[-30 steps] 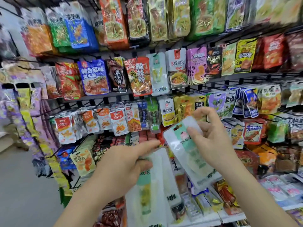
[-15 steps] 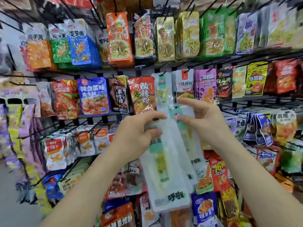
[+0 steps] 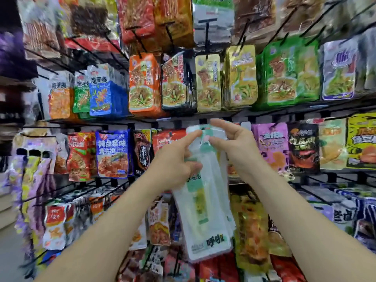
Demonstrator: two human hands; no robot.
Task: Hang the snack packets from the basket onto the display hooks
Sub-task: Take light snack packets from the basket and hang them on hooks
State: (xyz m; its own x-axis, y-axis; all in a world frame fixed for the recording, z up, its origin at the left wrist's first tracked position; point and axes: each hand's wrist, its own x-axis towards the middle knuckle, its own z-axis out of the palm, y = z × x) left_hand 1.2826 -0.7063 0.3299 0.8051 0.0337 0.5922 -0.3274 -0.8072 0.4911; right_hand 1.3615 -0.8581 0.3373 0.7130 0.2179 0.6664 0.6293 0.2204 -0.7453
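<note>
Rack: black wire hooks on a rail [image 3: 264, 113], rows of glossy foil packs filling the whole frame; blurred at the edges.
Gap: centre of the middle row, between a red pack [image 3: 168, 139] and a purple pack [image 3: 271, 145]; the hook there is hidden behind the hands.
White packets [image 3: 205, 226]: a flat stack of long, soft, translucent pouches with a green centre stripe, in the lower centre. The long axis is near upright and leans a little left at the top.
Top packet [image 3: 203, 132]: the same kind, raised above the stack, with its head just under the rail at the gap.
Left hand [image 3: 173, 159]: grips the stack near its upper end, with the forefinger stretched up to the top packet's left corner.
Right hand [image 3: 238, 147]: pinches the top packet's head from the right and is the nearer hand to the hook.
Key relation: the hook likely lies straight behind and slightly above the pinched head, so its hole must meet the hook tip. The hole itself is too blurred to see.
Basket: out of view.
</note>
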